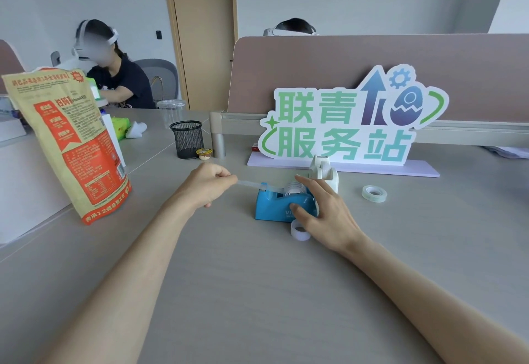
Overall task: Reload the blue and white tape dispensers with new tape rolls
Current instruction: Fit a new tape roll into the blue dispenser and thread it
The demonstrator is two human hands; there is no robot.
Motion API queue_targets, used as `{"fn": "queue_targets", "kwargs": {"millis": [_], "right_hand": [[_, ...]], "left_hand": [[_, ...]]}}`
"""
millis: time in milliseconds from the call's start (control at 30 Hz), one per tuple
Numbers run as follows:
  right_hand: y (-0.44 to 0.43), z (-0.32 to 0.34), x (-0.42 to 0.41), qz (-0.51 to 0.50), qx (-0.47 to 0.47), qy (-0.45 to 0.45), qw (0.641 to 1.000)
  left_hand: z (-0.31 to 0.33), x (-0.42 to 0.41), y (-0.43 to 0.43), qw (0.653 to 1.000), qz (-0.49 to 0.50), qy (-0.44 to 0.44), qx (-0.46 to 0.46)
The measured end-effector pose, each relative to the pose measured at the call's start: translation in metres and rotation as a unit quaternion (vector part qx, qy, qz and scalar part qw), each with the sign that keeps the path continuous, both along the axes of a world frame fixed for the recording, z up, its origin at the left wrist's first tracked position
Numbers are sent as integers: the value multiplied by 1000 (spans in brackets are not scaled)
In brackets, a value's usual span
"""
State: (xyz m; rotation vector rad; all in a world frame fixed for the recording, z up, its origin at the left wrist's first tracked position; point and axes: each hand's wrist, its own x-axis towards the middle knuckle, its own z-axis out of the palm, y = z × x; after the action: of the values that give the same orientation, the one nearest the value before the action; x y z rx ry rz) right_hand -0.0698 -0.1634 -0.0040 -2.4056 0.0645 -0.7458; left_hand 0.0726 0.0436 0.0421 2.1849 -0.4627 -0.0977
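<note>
Blue plastic, the blue dispenser (282, 205) sits mid-worktop (257, 292). Our left hand (207, 185) pinches a clear tape strip (252, 184) drawn leftward from it. Our right hand (323, 212) rests spread against its right side. Just behind stands the white dispenser (325, 173); to its right lies a tape roll (374, 193), and touching its front a bare core (300, 230).

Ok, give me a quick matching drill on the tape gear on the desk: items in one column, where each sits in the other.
Items:
1. blue dispenser
2. white dispenser
3. spare tape roll
4. empty core

Places:
A. alone on the desk, right of both dispensers
B. under the right hand
C. just in front of the blue one
D. behind the blue one

Pairs: 1-B, 2-D, 3-A, 4-C
</note>
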Motion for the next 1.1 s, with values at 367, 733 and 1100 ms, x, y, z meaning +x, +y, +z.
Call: {"fn": "queue_targets", "kwargs": {"millis": [367,733,1100], "right_hand": [[0,-1,1,-5,-1,5,1000],[1,0,1,-4,-2,8,1000],[1,-1,1,-9,-2,16,1000]], "left_hand": [[-10,-9,-6,996,36,-21,79],[-26,-21,-19,994,-17,10,110],[-29,-18,-22,989,-34,4,144]]}}
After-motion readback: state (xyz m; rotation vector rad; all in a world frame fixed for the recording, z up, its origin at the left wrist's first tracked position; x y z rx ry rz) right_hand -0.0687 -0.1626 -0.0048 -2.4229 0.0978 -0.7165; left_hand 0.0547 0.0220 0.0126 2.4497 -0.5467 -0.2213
